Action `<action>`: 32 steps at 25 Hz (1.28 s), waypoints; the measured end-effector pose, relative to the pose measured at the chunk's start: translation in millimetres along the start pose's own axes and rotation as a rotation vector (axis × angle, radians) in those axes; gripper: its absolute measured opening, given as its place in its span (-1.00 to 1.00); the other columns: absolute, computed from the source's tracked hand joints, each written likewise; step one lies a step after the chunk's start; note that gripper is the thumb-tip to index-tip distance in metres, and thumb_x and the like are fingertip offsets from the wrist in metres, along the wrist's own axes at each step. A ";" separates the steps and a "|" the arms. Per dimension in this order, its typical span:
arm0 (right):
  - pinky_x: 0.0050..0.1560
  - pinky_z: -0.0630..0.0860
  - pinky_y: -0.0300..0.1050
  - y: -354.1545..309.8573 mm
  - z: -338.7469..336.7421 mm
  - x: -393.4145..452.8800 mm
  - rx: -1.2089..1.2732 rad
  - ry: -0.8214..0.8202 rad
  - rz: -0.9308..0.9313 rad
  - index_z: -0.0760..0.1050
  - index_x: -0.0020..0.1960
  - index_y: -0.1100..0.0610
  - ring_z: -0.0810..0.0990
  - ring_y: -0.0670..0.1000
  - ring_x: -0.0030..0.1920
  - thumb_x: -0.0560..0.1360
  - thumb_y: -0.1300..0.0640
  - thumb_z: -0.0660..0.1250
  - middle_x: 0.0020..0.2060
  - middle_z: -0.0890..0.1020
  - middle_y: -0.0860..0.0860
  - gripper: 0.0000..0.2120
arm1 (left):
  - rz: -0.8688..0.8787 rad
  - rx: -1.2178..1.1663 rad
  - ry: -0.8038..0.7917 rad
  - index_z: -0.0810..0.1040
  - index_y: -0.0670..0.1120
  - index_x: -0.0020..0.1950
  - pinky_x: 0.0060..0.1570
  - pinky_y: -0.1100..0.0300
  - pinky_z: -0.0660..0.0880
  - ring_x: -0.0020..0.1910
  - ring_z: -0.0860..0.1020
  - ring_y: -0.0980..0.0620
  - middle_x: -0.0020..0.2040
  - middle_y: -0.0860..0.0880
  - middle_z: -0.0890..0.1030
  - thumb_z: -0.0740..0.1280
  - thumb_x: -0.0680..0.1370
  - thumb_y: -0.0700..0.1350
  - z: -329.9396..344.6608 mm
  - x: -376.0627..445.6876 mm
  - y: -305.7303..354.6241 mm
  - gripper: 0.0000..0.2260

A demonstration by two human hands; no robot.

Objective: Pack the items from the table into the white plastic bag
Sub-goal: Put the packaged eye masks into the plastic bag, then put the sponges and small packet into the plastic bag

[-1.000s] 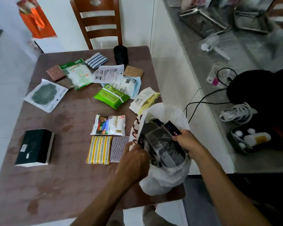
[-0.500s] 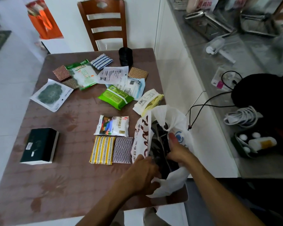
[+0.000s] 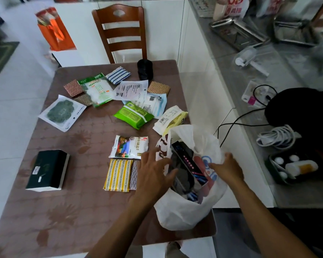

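Observation:
The white plastic bag stands open at the table's near right corner, with dark packets visible inside. My left hand hovers with spread fingers at the bag's left rim, over the sponges. My right hand holds the bag's right rim. On the table lie a salt packet, a yellow striped sponge, a green wipes pack, a yellow-white packet, a black box and several flat packets farther back.
A black cup stands at the table's far edge before a wooden chair. A grey counter on the right carries metal trays, cables and a black round object. An orange bag stands at the back left.
My left hand has come off the bag's front and opened, moving up to the left rim. My right hand has come out of the bag to its right rim. The bag stands wider open.

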State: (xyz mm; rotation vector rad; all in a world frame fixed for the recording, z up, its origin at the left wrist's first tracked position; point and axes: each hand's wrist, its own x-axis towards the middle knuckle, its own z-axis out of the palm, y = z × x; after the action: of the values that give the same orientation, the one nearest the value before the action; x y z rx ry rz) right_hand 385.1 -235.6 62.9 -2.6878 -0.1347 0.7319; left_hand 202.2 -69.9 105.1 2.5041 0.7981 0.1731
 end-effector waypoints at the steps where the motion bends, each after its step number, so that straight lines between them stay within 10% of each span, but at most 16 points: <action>1: -0.07 0.52 0.01 3.2 -1.0 -0.6 0.053 -0.109 0.030 0.53 0.05 0.23 0.61 0.20 0.01 0.45 0.01 0.42 -0.07 0.61 0.17 -0.68 | -0.060 0.108 -0.099 0.55 0.15 0.20 0.22 -0.06 0.38 0.34 0.31 -0.08 0.42 -0.03 0.37 0.34 0.49 0.15 1.9 8.6 0.1 -0.70; 3: -0.27 0.44 -0.06 -5.1 -0.3 -9.4 0.193 -0.063 -0.120 0.50 -0.26 0.20 0.62 0.16 -0.18 0.54 0.11 0.32 -0.33 0.56 0.10 -0.76 | -0.121 0.098 -0.218 0.45 0.07 0.34 0.20 -0.03 0.41 0.30 0.37 -0.12 0.42 -0.10 0.37 0.35 0.52 0.05 -0.4 22.2 1.5 -0.61; 13: -0.42 0.24 -0.12 -20.7 3.7 -35.5 0.252 0.016 -0.348 0.27 -0.38 0.08 0.37 0.00 -0.45 0.60 0.07 0.24 -0.49 0.39 -0.01 -0.61 | -0.215 -0.235 -0.129 0.24 0.01 0.52 0.45 0.01 0.27 0.50 0.26 -0.04 0.53 -0.04 0.29 0.35 0.50 -0.19 -1.9 25.8 -29.0 -0.39; 21: 0.02 0.54 0.01 -69.5 -25.4 -57.1 -0.036 0.290 -0.514 0.44 0.28 0.09 0.52 0.11 0.12 0.54 -0.02 0.32 0.19 0.58 0.08 -0.65 | -0.076 -0.318 -0.049 0.37 0.15 0.43 0.40 -0.04 0.29 0.47 0.23 0.00 0.52 0.01 0.27 0.30 0.56 0.10 -11.0 22.0 -18.0 -0.57; 28: 0.09 0.56 -0.08 -159.6 35.7 -126.2 0.149 0.061 -0.912 0.51 0.20 0.05 0.53 -0.05 0.12 0.55 0.03 0.30 0.13 0.61 -0.01 -0.75 | -0.426 -0.409 0.187 0.56 0.00 0.23 0.18 -0.03 0.47 0.20 0.53 -0.04 0.23 -0.04 0.59 0.32 0.52 0.11 2.2 2.0 -93.9 -0.67; 32: 0.26 0.48 -0.01 -168.0 126.1 -134.4 0.162 -0.128 -0.738 0.44 0.27 0.02 0.45 -0.02 0.28 0.52 -0.04 0.24 0.27 0.51 -0.03 -0.65 | -0.564 -0.149 0.013 0.50 0.00 0.31 0.11 -0.01 0.51 0.15 0.54 -0.08 0.23 -0.06 0.58 0.30 0.54 0.06 16.0 -10.1 -164.2 -0.64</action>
State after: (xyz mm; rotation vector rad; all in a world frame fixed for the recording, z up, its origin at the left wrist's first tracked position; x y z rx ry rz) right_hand 205.4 -64.1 85.1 -2.1813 -0.9850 0.6272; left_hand 114.8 32.7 9.6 2.0488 1.3999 0.0486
